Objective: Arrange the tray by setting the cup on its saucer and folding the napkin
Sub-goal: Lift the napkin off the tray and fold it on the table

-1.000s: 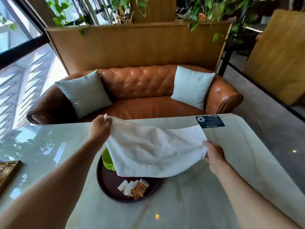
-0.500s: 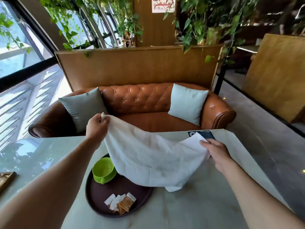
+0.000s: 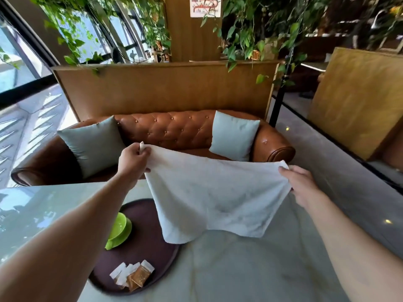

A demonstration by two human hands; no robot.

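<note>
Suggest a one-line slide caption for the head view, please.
Both hands, left hand and right hand, hold a white napkin spread above the table; green cup already on its saucer.

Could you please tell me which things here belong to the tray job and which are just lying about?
Part of the job:
white napkin, held up by left hand and right hand
green cup on its saucer
brown tray

Just there:
sachets on the tray
sofa
cushions
</note>
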